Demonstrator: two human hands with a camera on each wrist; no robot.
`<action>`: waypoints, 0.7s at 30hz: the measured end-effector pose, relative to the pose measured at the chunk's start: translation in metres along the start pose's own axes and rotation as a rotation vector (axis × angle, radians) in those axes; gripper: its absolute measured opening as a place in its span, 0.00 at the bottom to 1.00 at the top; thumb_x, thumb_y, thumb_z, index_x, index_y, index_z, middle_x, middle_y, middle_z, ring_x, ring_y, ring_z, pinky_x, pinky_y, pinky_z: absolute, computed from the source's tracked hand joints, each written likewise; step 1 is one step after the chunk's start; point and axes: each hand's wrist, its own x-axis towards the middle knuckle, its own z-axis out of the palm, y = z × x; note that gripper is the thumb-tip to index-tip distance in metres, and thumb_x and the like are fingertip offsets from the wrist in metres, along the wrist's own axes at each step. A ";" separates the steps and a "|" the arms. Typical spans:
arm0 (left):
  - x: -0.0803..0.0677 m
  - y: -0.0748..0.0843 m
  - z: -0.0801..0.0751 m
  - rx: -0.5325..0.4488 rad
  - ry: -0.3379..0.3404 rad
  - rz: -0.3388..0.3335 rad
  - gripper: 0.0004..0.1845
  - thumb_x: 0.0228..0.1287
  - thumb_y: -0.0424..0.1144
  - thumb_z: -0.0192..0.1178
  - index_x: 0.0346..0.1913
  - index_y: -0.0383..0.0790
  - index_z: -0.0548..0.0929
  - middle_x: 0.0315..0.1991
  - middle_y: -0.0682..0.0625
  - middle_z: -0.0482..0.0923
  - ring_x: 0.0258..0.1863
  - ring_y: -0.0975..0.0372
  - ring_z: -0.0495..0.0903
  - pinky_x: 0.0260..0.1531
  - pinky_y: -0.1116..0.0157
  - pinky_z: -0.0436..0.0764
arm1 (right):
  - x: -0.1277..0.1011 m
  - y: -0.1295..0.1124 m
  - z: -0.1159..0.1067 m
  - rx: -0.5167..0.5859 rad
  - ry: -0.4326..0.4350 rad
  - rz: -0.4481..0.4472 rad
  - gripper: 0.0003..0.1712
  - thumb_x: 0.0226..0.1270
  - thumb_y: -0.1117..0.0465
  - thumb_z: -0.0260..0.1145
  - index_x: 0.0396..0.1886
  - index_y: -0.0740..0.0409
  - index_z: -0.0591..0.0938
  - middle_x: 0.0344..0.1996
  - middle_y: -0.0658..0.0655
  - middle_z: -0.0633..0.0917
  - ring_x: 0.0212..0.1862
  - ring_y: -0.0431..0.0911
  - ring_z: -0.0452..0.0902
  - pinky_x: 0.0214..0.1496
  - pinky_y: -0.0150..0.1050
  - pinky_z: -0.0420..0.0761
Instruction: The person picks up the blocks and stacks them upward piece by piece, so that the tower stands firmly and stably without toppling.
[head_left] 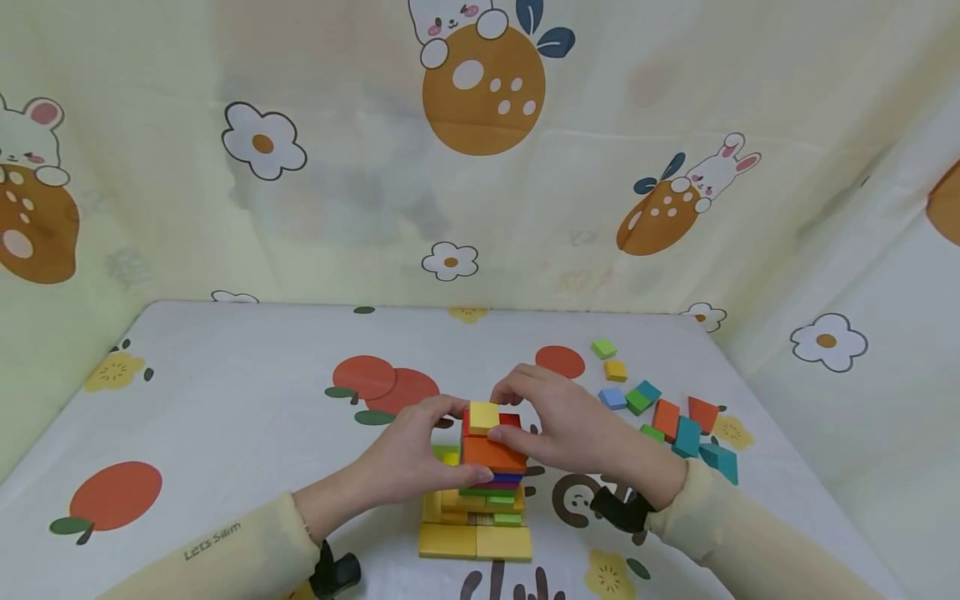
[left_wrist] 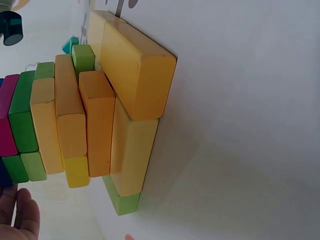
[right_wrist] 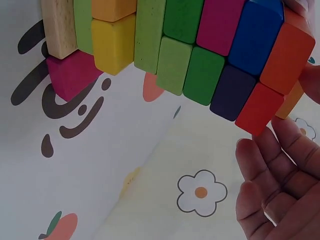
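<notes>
A tower of coloured wooden blocks stands between both hands, built on wide yellow blocks. My left hand holds its upper left side, thumb across the front below the orange block and fingers round the back. On top sits a small yellow block, which my right hand pinches, thumb at its front lower corner and fingers behind. Blue, magenta and green layers lie under the orange and red blocks. The left wrist view shows only some left fingertips under the tower's far side.
Loose blocks lie at the right of the table: teal ones, an orange one, a blue one, a yellow one and several green. A printed curtain hangs behind the table's back edge.
</notes>
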 end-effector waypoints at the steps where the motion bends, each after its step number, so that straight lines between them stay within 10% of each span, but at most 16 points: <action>1: 0.000 0.000 0.000 -0.002 -0.001 0.002 0.34 0.54 0.52 0.77 0.62 0.43 0.78 0.57 0.50 0.81 0.61 0.49 0.77 0.57 0.46 0.82 | 0.000 0.000 0.000 0.003 0.000 0.001 0.14 0.66 0.50 0.73 0.46 0.49 0.82 0.42 0.47 0.82 0.46 0.40 0.76 0.49 0.36 0.83; 21: 0.002 0.002 -0.001 -0.023 -0.015 -0.011 0.33 0.54 0.51 0.77 0.60 0.42 0.79 0.54 0.50 0.82 0.62 0.47 0.76 0.60 0.44 0.80 | 0.003 0.000 0.001 0.023 -0.027 0.010 0.15 0.67 0.51 0.73 0.48 0.50 0.82 0.43 0.47 0.83 0.47 0.42 0.77 0.52 0.39 0.84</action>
